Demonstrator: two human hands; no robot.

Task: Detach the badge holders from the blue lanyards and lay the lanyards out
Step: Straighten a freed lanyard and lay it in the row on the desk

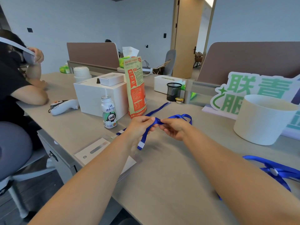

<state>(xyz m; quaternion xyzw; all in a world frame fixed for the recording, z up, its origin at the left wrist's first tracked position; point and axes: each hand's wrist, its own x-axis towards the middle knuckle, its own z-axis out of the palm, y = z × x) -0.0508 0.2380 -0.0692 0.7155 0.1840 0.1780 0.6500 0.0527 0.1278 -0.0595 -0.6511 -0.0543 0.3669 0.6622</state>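
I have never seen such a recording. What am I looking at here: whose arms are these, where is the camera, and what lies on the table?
There is no machine here. A person wears a camera on the head, so you look forward and down along their own two bare arms. The left hand and the right hand both pinch one blue lanyard over the table; its white-tipped end hangs down. A second lanyard lies near the right edge. Also on the table are a small bottle, a tall paper bag, a white box, a black mesh cup and a white tub. Another person sits at the left.
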